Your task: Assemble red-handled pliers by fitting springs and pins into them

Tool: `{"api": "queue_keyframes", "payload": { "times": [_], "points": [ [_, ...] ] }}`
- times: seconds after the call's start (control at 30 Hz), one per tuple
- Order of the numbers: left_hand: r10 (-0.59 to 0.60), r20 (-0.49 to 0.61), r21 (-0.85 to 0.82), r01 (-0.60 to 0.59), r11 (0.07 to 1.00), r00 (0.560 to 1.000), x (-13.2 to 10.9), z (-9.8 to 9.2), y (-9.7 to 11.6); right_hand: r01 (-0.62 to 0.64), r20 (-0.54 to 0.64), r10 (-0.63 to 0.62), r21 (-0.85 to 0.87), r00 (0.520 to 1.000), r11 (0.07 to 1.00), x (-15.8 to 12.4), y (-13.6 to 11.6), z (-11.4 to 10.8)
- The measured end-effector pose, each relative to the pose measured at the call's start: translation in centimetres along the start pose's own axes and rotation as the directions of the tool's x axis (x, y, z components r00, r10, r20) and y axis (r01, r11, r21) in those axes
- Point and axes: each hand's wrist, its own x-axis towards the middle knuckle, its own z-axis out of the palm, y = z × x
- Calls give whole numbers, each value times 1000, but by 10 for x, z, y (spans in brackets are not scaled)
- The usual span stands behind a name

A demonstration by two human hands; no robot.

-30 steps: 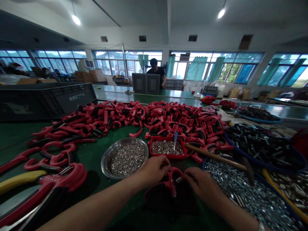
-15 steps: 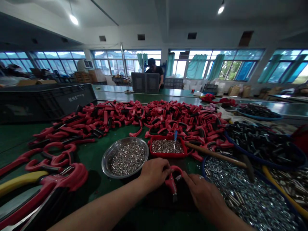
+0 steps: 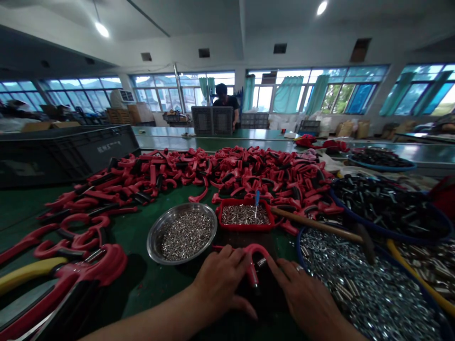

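Between my hands, a red plastic-coated hook-shaped part (image 3: 254, 259) lies on a dark mat (image 3: 263, 303), with a short threaded bolt (image 3: 261, 263) showing at its middle. My left hand (image 3: 222, 279) lies over the part's left arm, and the fingers hide that end. My right hand (image 3: 305, 298) sits at the part's right side, fingertips close to the bolt. Whether the right hand grips the part is hidden.
Near my hands are a steel bowl of small metal pins (image 3: 181, 234), a red tray of pins (image 3: 244, 215), a wooden-handled hammer (image 3: 320, 226) and a blue basin of washers (image 3: 355, 289). Behind lies a large heap of red parts (image 3: 213, 175). A person (image 3: 223, 99) stands far back.
The red part has turned, its arm now reaching left under my left hand. My left hand has moved lower and my right hand slightly right. The whole scene sits slightly higher in view.
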Motion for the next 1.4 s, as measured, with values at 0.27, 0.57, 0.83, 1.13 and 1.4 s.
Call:
{"api": "queue_keyframes", "payload": {
  "times": [0.27,0.57,0.83,1.13,1.4],
  "points": [
    [-76,38,-100,80,992,996,-3,15,7,-26,65,10,238,998,971,6,10,-7],
    [24,368,-442,152,884,930,28,-55,-15,5,93,-55,465,994,885,26,26,-31],
    [21,540,-497,298,815,842,46,-36,-43,-109,211,-54,685,976,720,46,36,-28],
    [-380,181,-246,416,875,907,22,-20,-19,-223,244,76,663,967,715,57,35,-9],
    [-349,18,-336,335,881,937,11,3,-17,-367,95,371,498,924,786,121,67,-13]
  ]
}}
